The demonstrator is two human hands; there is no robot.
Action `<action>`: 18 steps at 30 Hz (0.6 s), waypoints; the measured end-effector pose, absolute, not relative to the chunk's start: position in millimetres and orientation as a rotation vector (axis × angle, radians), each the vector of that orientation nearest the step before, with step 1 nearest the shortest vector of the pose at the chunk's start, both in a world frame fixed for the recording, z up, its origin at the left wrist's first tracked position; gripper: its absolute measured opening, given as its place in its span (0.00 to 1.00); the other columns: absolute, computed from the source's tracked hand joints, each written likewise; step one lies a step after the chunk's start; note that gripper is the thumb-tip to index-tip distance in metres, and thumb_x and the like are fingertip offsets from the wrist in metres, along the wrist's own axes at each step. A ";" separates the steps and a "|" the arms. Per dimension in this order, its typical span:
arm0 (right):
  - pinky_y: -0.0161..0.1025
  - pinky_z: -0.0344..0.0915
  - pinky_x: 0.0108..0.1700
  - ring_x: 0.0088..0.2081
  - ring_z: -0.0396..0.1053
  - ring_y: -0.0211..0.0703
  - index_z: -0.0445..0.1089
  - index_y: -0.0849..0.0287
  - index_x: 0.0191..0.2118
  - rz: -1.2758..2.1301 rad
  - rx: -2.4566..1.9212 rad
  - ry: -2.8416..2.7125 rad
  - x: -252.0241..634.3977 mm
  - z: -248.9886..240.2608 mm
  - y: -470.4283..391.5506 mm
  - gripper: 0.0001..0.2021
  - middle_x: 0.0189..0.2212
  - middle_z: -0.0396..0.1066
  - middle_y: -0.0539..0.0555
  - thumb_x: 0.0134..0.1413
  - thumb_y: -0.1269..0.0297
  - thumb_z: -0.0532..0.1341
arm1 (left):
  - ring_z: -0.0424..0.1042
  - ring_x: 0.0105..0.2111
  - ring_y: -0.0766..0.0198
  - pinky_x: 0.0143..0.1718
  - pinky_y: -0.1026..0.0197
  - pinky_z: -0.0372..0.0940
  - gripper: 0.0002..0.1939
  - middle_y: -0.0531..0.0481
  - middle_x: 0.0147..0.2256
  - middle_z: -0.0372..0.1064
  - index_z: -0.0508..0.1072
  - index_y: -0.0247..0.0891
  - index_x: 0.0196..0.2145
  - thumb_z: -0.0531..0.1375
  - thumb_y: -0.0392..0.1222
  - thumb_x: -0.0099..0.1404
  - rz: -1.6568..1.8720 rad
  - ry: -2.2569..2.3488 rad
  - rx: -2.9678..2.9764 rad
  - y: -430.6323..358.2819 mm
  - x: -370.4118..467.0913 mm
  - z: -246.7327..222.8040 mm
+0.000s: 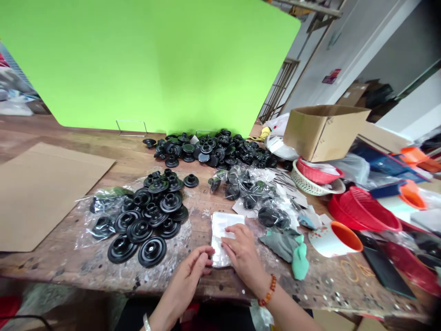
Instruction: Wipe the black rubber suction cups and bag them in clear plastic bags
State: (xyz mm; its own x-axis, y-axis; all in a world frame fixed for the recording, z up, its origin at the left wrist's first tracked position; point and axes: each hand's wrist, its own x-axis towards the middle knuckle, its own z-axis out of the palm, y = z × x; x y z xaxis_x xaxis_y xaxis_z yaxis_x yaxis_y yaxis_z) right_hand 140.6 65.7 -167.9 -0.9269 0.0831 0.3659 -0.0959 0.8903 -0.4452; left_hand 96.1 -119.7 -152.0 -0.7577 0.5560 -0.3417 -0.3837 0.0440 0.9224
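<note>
1. Plastic bags (220, 223), clear and stacked flat, lie near the front edge of the wooden table (200, 197), and I've got both hands on the spot!
2. Right hand (241, 250): fingers loosely spread, resting on top of the stack, thumb apart from the forefinger.
3. Left hand (193, 270): fingertips right at the stack's left edge; from my end, I can't tell whether they pinch it.
4. Out left, black discs (150, 214) sit heaped on clear film.
5. Over right, wrapped discs (250, 201) crowd in, with a grey-green cloth (284, 244) nearer me.
</note>
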 end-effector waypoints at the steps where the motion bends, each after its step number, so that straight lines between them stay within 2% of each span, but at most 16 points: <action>1: 0.52 0.56 0.50 0.48 0.58 0.52 0.75 0.58 0.34 0.682 0.000 -2.661 138.3 -167.3 64.7 0.09 0.43 0.69 0.58 0.59 0.74 0.57 | 0.72 0.44 0.51 0.46 0.52 0.67 0.24 0.40 0.45 0.74 0.77 0.38 0.43 0.59 0.60 0.59 1.789 1.658 0.174 -120.0 96.0 -152.1; 6: 0.48 0.59 0.47 0.43 0.62 0.47 0.71 0.59 0.31 0.898 -0.055 -2.491 136.9 -150.7 48.2 0.11 0.36 0.69 0.56 0.59 0.76 0.54 | 0.71 0.49 0.50 0.54 0.49 0.63 0.29 0.39 0.52 0.71 0.76 0.39 0.48 0.57 0.63 0.60 1.824 1.539 0.126 -124.5 97.5 -152.2; 9: 0.49 0.59 0.49 0.45 0.62 0.47 0.70 0.59 0.36 0.904 0.287 -2.466 149.6 -136.0 24.8 0.10 0.39 0.70 0.57 0.59 0.77 0.53 | 0.69 0.52 0.51 0.58 0.50 0.58 0.29 0.41 0.53 0.71 0.76 0.39 0.50 0.52 0.62 0.63 1.832 1.414 0.126 -128.7 100.1 -147.1; 11: 0.49 0.60 0.50 0.46 0.62 0.48 0.70 0.58 0.39 0.880 0.620 -2.484 157.3 -127.8 10.1 0.10 0.39 0.72 0.57 0.59 0.75 0.53 | 0.70 0.51 0.52 0.58 0.51 0.58 0.25 0.43 0.49 0.74 0.78 0.40 0.46 0.57 0.60 0.62 1.847 1.424 0.092 -131.0 99.5 -141.1; 14: 0.48 0.62 0.51 0.43 0.64 0.46 0.70 0.59 0.38 0.947 0.900 -2.470 152.7 -119.0 2.9 0.06 0.36 0.73 0.57 0.59 0.68 0.56 | 0.74 0.43 0.54 0.52 0.54 0.64 0.18 0.45 0.41 0.78 0.80 0.40 0.41 0.65 0.54 0.57 1.904 1.394 -0.020 -134.7 92.0 -133.3; 16: 0.45 0.63 0.49 0.42 0.66 0.44 0.71 0.59 0.35 1.078 0.831 -2.457 132.5 -115.3 9.8 0.07 0.35 0.73 0.56 0.60 0.67 0.56 | 0.76 0.37 0.56 0.44 0.56 0.68 0.17 0.46 0.35 0.79 0.80 0.39 0.37 0.68 0.51 0.53 1.971 1.344 -0.119 -138.5 84.8 -132.7; 18: 0.42 0.65 0.47 0.41 0.67 0.42 0.72 0.58 0.35 1.141 0.583 -2.463 97.3 -114.4 21.1 0.10 0.37 0.72 0.56 0.62 0.68 0.53 | 0.75 0.32 0.59 0.37 0.59 0.70 0.16 0.48 0.30 0.77 0.79 0.36 0.31 0.71 0.49 0.48 2.045 1.373 -0.222 -143.4 79.3 -136.8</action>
State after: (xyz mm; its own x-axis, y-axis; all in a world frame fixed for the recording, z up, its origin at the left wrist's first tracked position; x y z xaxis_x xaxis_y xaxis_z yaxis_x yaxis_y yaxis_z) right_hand 97.3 21.1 -114.4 -0.8485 -0.2137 0.4841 -0.5074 0.5881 -0.6298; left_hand 79.3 -143.4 -136.8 -0.7703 0.4235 -0.4768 -0.6015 -0.2343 0.7637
